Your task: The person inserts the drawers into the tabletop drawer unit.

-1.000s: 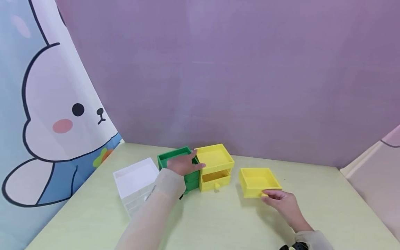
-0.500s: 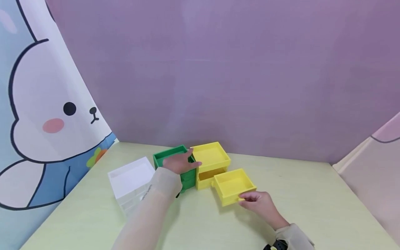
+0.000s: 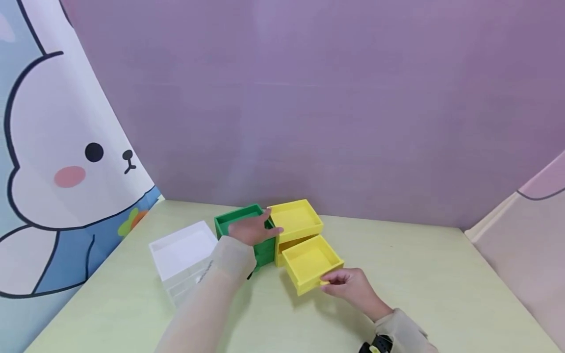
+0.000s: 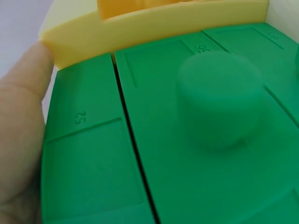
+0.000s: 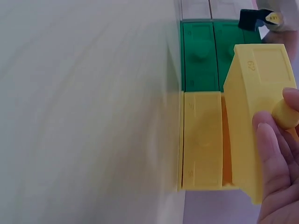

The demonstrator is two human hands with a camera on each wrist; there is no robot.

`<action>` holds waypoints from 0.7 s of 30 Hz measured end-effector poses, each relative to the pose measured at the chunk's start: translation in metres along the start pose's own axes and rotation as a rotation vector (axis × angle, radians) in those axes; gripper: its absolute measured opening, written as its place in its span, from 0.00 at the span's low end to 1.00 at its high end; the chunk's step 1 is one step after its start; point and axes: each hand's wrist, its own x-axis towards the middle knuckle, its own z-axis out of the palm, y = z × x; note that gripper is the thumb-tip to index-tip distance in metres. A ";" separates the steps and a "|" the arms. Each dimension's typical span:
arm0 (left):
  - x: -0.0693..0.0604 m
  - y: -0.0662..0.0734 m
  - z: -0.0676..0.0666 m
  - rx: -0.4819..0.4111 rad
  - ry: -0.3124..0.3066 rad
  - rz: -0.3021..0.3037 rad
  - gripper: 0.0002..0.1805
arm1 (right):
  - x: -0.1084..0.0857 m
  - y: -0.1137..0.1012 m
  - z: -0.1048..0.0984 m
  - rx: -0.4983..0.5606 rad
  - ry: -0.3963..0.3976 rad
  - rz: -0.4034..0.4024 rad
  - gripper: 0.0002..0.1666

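My right hand (image 3: 353,290) pinches the round knob (image 5: 284,115) of a yellow drawer (image 3: 311,262). The drawer is held tilted in front of the yellow drawer cabinet (image 3: 296,218), its back end near the cabinet's open upper slot. In the right wrist view, a lower yellow drawer (image 5: 203,140) sits in the cabinet. My left hand (image 3: 248,229) lies over the green drawer cabinet (image 3: 238,214), thumb and a finger spread at the yellow cabinet's left edge. In the left wrist view, a digit (image 4: 28,74) touches the yellow corner; the other fingers are hidden.
A white drawer cabinet (image 3: 185,250) stands left of the green one, partly behind my left sleeve (image 3: 207,294). The pale tabletop (image 3: 419,274) extends to the right. A purple backdrop (image 3: 282,98) rises behind the cabinets.
My right hand has carried the yellow drawer left, from beside the yellow cabinet to in front of its slot, turning it. My left hand keeps its place on the cabinets. The head view has shifted slightly.
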 end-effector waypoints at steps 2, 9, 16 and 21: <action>0.000 0.002 -0.001 0.013 0.009 0.003 0.43 | 0.002 -0.001 0.003 0.010 0.016 -0.007 0.12; -0.001 0.004 -0.005 0.069 0.036 -0.001 0.43 | 0.006 0.001 0.011 0.035 0.050 0.004 0.11; -0.002 0.005 -0.001 0.071 0.024 -0.027 0.43 | 0.002 0.001 0.016 0.031 0.056 0.007 0.10; -0.001 0.003 0.001 0.055 0.026 -0.034 0.43 | 0.002 -0.002 0.016 0.009 0.064 -0.027 0.09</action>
